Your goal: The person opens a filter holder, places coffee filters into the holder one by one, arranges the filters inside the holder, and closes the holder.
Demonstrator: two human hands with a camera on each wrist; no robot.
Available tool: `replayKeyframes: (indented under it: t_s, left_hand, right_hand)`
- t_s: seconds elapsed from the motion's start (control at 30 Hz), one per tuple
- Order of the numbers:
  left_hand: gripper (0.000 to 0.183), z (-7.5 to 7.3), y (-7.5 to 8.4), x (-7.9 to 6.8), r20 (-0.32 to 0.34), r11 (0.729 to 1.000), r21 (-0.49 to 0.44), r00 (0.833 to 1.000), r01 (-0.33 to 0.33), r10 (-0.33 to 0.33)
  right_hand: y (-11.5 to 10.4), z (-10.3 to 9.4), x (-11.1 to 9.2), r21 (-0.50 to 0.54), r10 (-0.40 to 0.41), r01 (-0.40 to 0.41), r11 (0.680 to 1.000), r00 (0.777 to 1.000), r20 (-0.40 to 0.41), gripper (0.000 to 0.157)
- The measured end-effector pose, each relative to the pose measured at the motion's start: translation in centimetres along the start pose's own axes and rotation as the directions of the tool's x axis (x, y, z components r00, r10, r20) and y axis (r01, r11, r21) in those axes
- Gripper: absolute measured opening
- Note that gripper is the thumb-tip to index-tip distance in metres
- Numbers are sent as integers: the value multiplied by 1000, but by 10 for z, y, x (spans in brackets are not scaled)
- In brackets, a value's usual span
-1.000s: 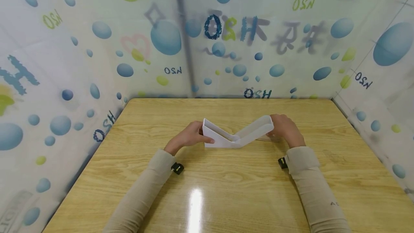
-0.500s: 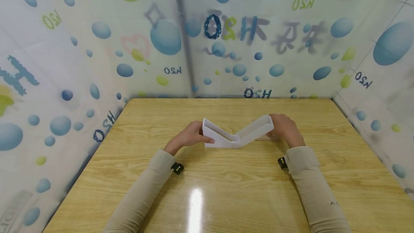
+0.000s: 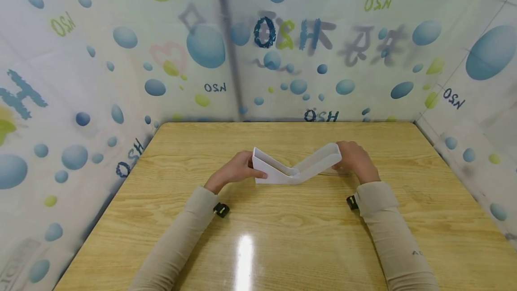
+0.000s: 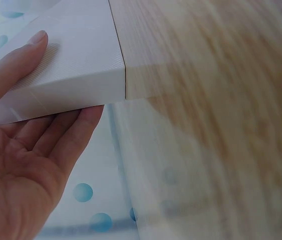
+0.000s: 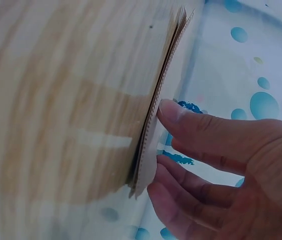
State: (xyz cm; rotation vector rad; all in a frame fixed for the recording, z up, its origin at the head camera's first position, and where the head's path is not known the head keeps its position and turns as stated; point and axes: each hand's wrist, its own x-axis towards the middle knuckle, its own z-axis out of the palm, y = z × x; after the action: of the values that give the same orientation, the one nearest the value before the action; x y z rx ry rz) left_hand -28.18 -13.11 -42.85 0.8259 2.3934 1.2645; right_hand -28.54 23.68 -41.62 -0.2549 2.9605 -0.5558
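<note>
A white open-topped box-like holder (image 3: 278, 170) with a V-shaped outline stands on the wooden table. My left hand (image 3: 241, 167) grips its left end. In the left wrist view, the thumb (image 4: 38, 42) presses its finely ribbed face and the fingers (image 4: 73, 132) curl around its edge. My right hand (image 3: 355, 160) is beyond the holder's raised right end, low over the table. In the right wrist view, its thumb (image 5: 173, 110) and curled fingers (image 5: 176, 187) pinch at a thin stack of sheets (image 5: 153, 122) with a crimped edge and brownish layers. The right end of the holder partly hides these fingers in the head view.
The wood-grain table (image 3: 282, 246) reaches back to a white wall covering (image 3: 258, 66) printed with blue and green bubbles and letters. Similar coverings flank both sides. A small black wrist mount (image 3: 221, 210) sits by the left cuff, another black mount (image 3: 352, 202) by the right.
Both hands and the white holder stay almost still. The right hand shifts very slightly, and the whole head view drifts a few pixels.
</note>
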Motion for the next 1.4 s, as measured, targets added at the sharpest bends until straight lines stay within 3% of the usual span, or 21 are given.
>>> replayKeyframes:
  t_s: [0.9,1.2,1.4]
  left_hand:
    - [34,-1,2,-2,-5,1000,-2,1000,-12,12]
    - [34,-1,1,-1,-2,1000,3,1000,-6,6]
    - [33,-1,2,-1,-4,1000,7,1000,-2,2]
  right_hand:
    - [-1,-1,0,-13,-74,74,997,996,-42,31]
    - [-3,-1,-2,-10,-40,40,999,999,-12,39]
    - [-3,-2,-1,-33,-20,20,999,1000,18,32]
